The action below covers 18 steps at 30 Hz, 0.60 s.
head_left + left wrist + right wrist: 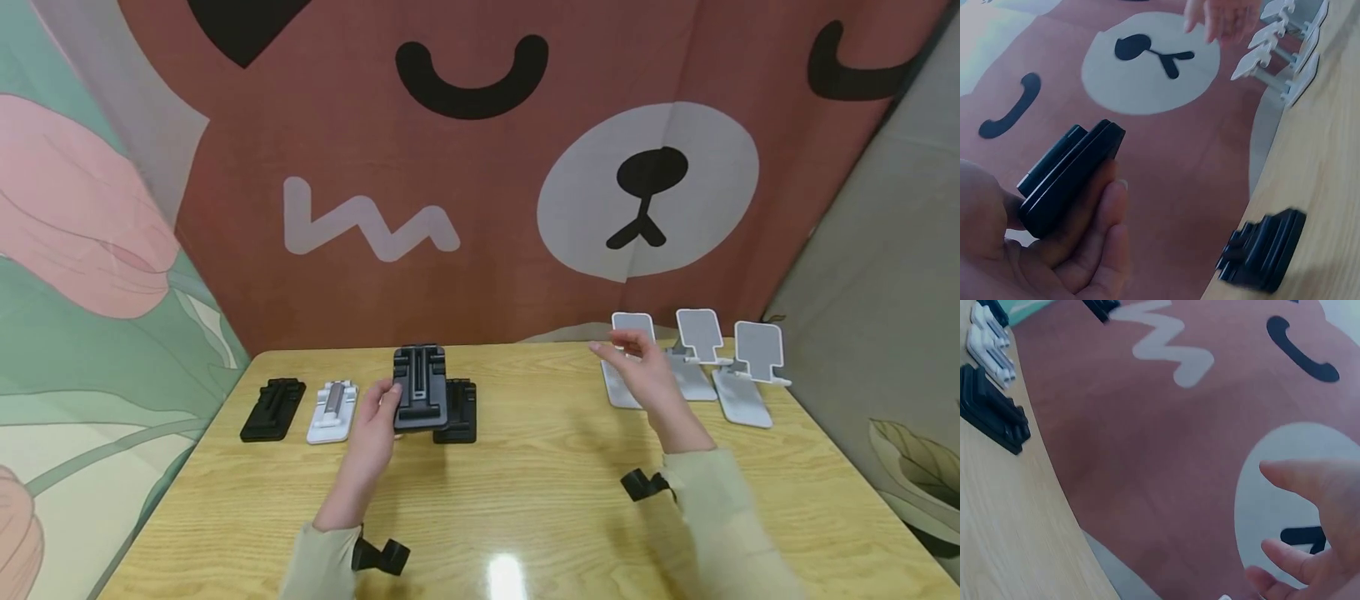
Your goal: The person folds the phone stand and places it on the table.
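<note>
My left hand (pixel 375 429) holds a folded black phone stand (pixel 420 387) above the table, thumb along its edge and fingers behind it. In the left wrist view the fingers curl under that black stand (pixel 1069 178). Another folded black phone stand (pixel 462 412) lies on the table, partly hidden by the held one. My right hand (pixel 648 375) is raised with nothing in it, thumb and fingers apart. From the head view it overlaps the leftmost unfolded white phone stand (pixel 621 392); the right wrist view shows no contact between them.
Two more unfolded white stands, a middle one (pixel 699 337) and a right one (pixel 759 352), stand at the table's right. Over on the left lie a folded white stand (pixel 332 412) and a folded black one (pixel 273 410). A printed cloth (pixel 480 300) hangs behind the wooden table (pixel 525 467).
</note>
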Tool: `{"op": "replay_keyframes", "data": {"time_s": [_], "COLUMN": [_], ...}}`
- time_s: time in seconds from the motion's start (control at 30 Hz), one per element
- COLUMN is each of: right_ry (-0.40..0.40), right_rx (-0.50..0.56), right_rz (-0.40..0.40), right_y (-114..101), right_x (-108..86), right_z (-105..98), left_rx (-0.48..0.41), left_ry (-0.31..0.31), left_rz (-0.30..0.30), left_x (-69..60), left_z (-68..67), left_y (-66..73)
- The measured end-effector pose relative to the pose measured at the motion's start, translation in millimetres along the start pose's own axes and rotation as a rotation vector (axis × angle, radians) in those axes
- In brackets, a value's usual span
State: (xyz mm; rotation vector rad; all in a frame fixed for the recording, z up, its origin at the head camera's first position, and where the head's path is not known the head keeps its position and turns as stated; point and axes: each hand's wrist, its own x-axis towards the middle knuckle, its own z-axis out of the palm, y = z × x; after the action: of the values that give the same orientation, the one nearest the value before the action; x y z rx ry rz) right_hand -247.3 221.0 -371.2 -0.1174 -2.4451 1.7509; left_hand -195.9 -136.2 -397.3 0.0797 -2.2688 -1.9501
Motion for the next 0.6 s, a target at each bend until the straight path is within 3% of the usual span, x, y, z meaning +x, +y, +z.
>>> {"op": "replay_keyframes", "data": {"time_s": [0.37, 0.6], "right_ry": [0.115, 0.101], "right_rx": [0.012, -0.018], "right_rz": [0.131, 0.151], "right_y": [10, 20], "right_x": [12.0, 19.4], "right_z": [-21, -28], "left_rx": [0.083, 0.178], "left_ry": [-0.014, 0.017], "left_rz": [-0.073, -0.127], "left_x": [-7.5, -21.3], "left_z": [-44.9, -83.2], "left_y": [-4.9, -15.5]}}
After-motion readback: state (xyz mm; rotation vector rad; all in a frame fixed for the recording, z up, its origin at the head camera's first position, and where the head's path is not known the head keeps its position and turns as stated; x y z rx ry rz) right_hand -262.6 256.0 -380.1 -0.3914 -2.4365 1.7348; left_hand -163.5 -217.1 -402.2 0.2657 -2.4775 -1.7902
